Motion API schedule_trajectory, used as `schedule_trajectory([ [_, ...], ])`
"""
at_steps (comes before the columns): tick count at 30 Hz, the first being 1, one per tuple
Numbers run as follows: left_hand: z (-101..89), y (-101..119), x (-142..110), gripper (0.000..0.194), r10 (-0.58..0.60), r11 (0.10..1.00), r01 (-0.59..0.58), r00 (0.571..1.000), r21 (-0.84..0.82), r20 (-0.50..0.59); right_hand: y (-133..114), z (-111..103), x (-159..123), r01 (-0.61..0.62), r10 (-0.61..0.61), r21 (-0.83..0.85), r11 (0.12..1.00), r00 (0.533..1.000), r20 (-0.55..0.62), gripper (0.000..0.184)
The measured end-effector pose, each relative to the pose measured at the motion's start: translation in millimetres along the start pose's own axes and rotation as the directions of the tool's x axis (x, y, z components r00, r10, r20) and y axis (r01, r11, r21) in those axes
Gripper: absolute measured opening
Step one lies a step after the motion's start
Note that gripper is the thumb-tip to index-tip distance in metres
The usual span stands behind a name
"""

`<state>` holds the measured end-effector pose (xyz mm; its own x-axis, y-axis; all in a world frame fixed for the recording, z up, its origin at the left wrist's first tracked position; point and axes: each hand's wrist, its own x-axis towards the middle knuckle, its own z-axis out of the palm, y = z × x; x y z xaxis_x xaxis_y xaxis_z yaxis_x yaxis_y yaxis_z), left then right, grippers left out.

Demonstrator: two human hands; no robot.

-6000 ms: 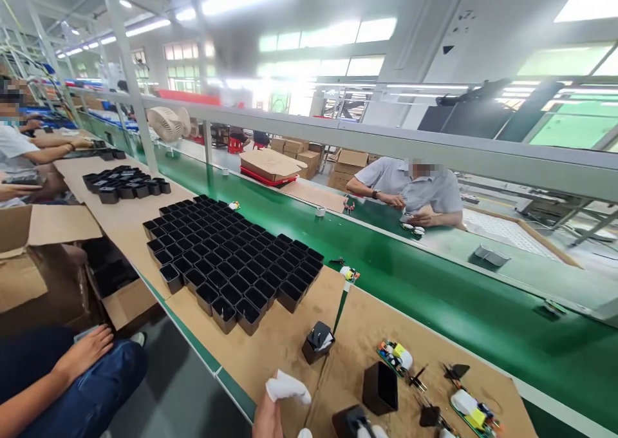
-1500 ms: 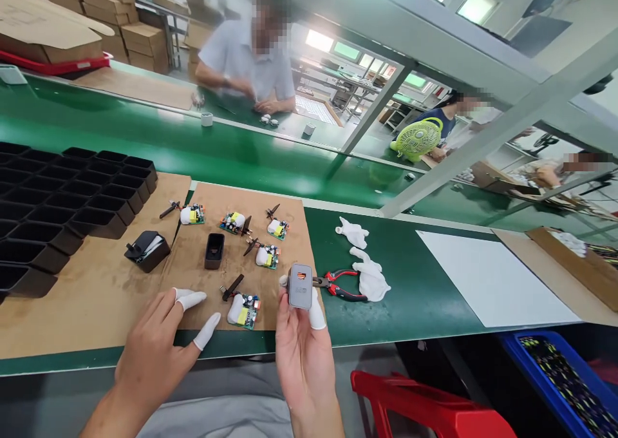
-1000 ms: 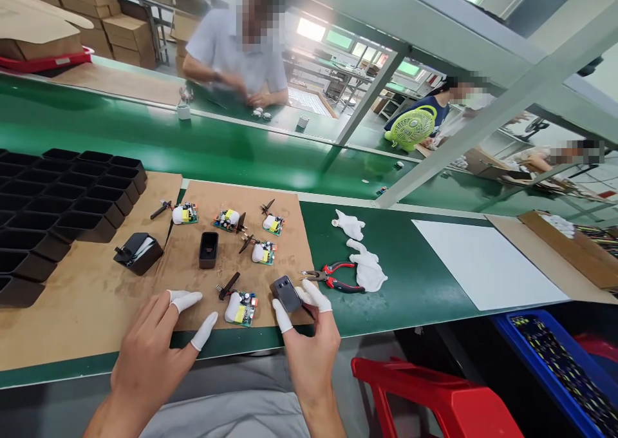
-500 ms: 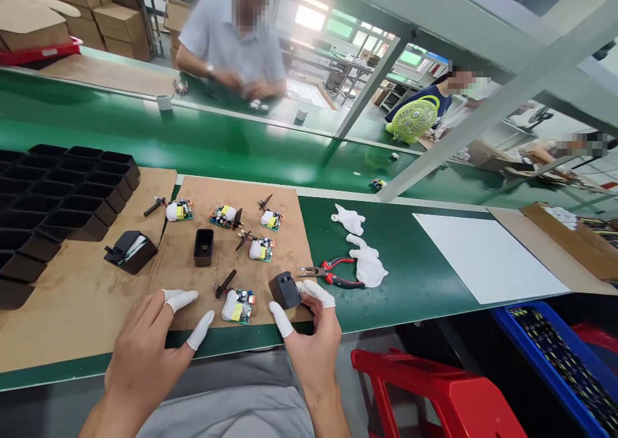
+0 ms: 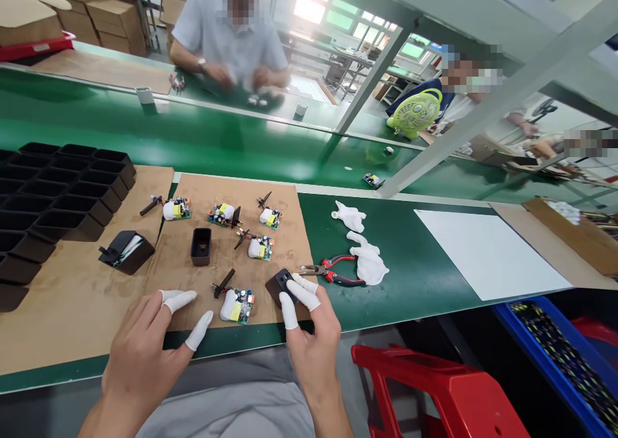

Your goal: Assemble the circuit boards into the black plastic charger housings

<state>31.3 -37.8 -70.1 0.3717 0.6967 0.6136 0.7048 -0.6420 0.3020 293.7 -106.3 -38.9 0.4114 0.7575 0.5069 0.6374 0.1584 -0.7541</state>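
My right hand (image 5: 311,319), with white finger cots on, has its thumb and fingertips closed on the top of a small black plug case (image 5: 276,286). That case rests on the brown cardboard near the front edge. My left hand (image 5: 149,338), also in white finger cots, lies at the cardboard's front edge with thumb and fingers apart and nothing between them. Between the hands lies a circuit board (image 5: 237,306) with a white blob, yellow tape and a wired black piece (image 5: 223,283). Red-and-black pliers (image 5: 333,272) lie just right of the case.
Several similar boards (image 5: 261,248) and an open black case (image 5: 201,247) lie farther back. A filled case (image 5: 126,252) and rows of black cases (image 5: 58,193) stand left. White finger cots (image 5: 369,261) lie right. A co-worker (image 5: 232,45) sits across the green conveyor (image 5: 217,142). A red stool (image 5: 434,380) stands below.
My right hand's fingers have shifted from the sides of the black plug case onto its top. My left hand has hardly moved. A board on the conveyor has moved slightly left.
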Motion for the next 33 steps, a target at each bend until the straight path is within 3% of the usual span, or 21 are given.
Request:
schedule_trajectory([
  [2,-0.4,1,1,0.012,-0.007,1.0,0.007,1.0,-0.011,0.003,-4,-3,2,0.046,-0.047,0.012,0.999,0.998,0.05,0.03],
  [7,-3.3,6,5,0.014,-0.03,0.999,0.03,0.999,-0.022,-0.011,-10,-7,6,-0.01,0.009,0.006,1.0,0.992,0.127,0.027],
  [14,-0.6,3,-2,0.017,-0.052,0.997,0.053,0.999,-0.057,0.011,10,-19,5,0.313,-0.273,-0.164,0.936,0.935,0.226,0.051],
  [17,0.5,2,-3,0.017,-0.065,0.995,0.066,0.998,-0.076,0.013,6,-26,5,0.38,-0.338,-0.185,0.906,0.914,0.222,0.059],
  [20,-0.1,4,-1,0.017,-0.08,0.992,0.081,0.997,-0.094,0.018,-3,-25,1,0.376,-0.342,-0.171,0.911,0.919,0.195,0.068],
  [27,-2.5,6,3,0.017,-0.072,0.993,0.073,0.997,-0.09,0.015,10,-3,-5,0.3,-0.267,-0.183,0.936,0.946,0.184,0.059],
  [30,-2.2,5,3,0.017,-0.077,0.993,0.078,0.997,-0.091,0.017,7,-5,0,0.293,-0.269,-0.138,0.946,0.948,0.169,0.054],
  [33,-2.7,6,4,0.018,-0.075,0.994,0.075,0.997,-0.075,0.004,-9,-13,4,0.285,-0.279,-0.127,0.95,0.958,0.067,0.055],
])
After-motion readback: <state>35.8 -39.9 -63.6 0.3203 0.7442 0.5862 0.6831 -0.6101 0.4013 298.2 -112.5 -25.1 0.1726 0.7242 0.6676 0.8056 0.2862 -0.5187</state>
